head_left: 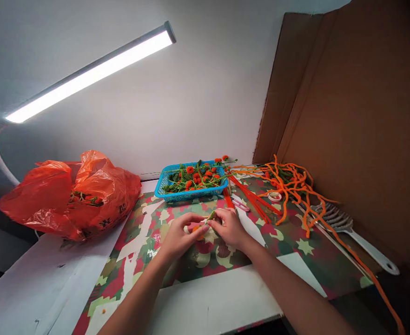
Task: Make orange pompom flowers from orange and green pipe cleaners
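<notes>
Watching from my end, head view: the work is mid-table, between both hands, over the camouflage sheet (pixel 281 242). The part that matters is a small green piece (pixel 212 214), right at the fingertips. Right hand (pixel 228 226) looks pinched on it, thumb and index nearly together. Left hand (pixel 183 235) comes in from the opposite side, thumb and index a narrow gap apart, tips just beside the piece. I can't tell whether they grip anything (detail is too small, and the fingers mask it).

Key relation: the piece lies to the right of the left fingertips and directly at the right ones, so the right hand is nearer. I read its long axis as tilted, far end leaning away and right, near end toward the left thumb; I'd take that angle as approximate. An orange bit (pixel 201 237) shows by the left thumb; I can't see whether it joins the green piece or lies apart.

Around it: blue basket (pixel 194 194) beyond the hands, with orange flowers (pixel 189 170) in it. Red strips (pixel 242 187) lie past the right hand, pink clip (pixel 241 205) just beside them. Orange fuzzy stems (pixel 287 184) are heaped farther right.
</notes>
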The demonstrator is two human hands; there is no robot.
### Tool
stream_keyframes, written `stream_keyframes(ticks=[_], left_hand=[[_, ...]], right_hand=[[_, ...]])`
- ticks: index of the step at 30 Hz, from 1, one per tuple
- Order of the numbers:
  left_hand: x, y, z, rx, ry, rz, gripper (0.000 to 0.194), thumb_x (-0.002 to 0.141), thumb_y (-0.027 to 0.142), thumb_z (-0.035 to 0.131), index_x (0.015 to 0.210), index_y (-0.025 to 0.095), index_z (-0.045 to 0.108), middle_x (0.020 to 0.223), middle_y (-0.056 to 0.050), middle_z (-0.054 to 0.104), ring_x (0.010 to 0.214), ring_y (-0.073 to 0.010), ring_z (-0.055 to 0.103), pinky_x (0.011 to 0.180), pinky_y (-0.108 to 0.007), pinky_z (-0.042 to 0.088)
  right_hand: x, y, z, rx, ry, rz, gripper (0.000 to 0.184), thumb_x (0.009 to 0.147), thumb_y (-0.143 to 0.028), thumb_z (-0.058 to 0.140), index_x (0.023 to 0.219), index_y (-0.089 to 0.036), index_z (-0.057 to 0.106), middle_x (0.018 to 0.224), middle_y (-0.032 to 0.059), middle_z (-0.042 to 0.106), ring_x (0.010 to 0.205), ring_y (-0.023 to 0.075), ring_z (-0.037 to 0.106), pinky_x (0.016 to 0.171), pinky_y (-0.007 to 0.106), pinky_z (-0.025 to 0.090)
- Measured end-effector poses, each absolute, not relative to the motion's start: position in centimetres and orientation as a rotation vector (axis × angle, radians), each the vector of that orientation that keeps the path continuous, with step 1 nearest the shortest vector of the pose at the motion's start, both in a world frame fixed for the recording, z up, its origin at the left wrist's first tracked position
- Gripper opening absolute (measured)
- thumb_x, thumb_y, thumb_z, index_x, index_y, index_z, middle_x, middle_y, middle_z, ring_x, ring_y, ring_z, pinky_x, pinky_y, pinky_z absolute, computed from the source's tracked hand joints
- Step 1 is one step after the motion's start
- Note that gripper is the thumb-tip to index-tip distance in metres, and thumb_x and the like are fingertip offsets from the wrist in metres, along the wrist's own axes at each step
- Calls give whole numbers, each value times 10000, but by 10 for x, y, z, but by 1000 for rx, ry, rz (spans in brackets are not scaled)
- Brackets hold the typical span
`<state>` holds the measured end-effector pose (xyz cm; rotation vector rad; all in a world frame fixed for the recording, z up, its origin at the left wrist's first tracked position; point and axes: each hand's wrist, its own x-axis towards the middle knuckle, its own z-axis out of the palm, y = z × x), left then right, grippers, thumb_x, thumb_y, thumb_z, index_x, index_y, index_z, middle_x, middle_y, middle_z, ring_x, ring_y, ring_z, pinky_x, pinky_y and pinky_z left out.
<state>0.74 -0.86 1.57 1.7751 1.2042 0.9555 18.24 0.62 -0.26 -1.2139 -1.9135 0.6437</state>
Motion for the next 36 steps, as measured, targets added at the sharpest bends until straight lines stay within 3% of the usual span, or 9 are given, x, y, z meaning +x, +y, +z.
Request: stream_keyframes(ticks=[3, 5, 8, 11, 17, 22, 26, 30, 36], left_hand=[[11, -11, 13, 2140, 1290, 1008, 165, 789, 346, 608, 791, 197, 678, 897, -59, 689, 820, -189, 622, 761, -303, 475], [11, -12, 13, 2221, 1331, 996, 183, 825, 315, 558, 741, 196, 670, 840, -49, 688, 760, -171, 613, 725, -289, 464], [7, -10, 15, 2143, 1323, 900, 212, 822, 341, 562, 719, 190, 670, 776, -36, 678, 711, -164, 596, 666, -268, 444], [2, -8, 18, 1839, 1199, 763, 285, 776, 417, 607, 661, 162, 661, 738, -39, 663, 674, -160, 579, 615, -254, 434], [-10, -3, 22, 1353, 951, 433, 328, 709, 459, 675, 727, 131, 682, 768, -70, 690, 726, -176, 611, 687, -276, 465], [-4, -5, 20, 1581, 1096, 646, 365, 782, 491, 575, 812, 146, 687, 862, -84, 697, 799, -202, 629, 708, -292, 490], [6, -7, 14, 2129, 1275, 919, 232, 776, 395, 618, 880, 193, 666, 978, -71, 685, 885, -209, 618, 771, -320, 479], [7, -8, 9, 2503, 1371, 960, 160, 835, 302, 546, 785, 199, 658, 884, -59, 695, 860, -208, 613, 799, -356, 443], [2, -7, 18, 2160, 1313, 776, 230, 822, 360, 540, 734, 186, 662, 791, -51, 680, 800, -204, 606, 716, -310, 448]], right_hand=[[181, 5, -3, -1227, -1883, 705, 245, 814, -309, 594, 609, -176, 575, 544, -46, 511, 593, 115, 459, 705, 268, 328], [181, 5, -2, -1197, -1887, 759, 212, 812, -301, 601, 636, -182, 612, 547, -48, 518, 598, 116, 475, 723, 271, 333], [185, 5, 1, -1124, -1948, 814, 94, 819, -255, 602, 834, -225, 690, 629, -41, 578, 691, 132, 533, 838, 308, 317], [189, 6, 2, -1048, -2037, 860, 178, 825, -227, 597, 969, -264, 694, 665, -30, 604, 746, 145, 546, 904, 346, 288], [188, 5, 2, -973, -2043, 863, 83, 785, -174, 642, 771, -235, 698, 638, -40, 600, 713, 126, 539, 928, 349, 270], [182, 4, -1, -1123, -1934, 739, 68, 791, -204, 631, 734, -196, 667, 624, -29, 571, 668, 125, 512, 801, 301, 332], [178, 5, -5, -1230, -1808, 790, 140, 804, -268, 598, 707, -183, 652, 572, -34, 529, 601, 118, 480, 642, 250, 341], [177, 5, -7, -1239, -1723, 968, 161, 798, -308, 584, 750, -182, 672, 564, -37, 525, 562, 114, 467, 570, 234, 338], [183, 4, -1, -1187, -1911, 875, 161, 797, -243, 609, 918, -258, 715, 640, -31, 614, 673, 133, 546, 840, 325, 342]])
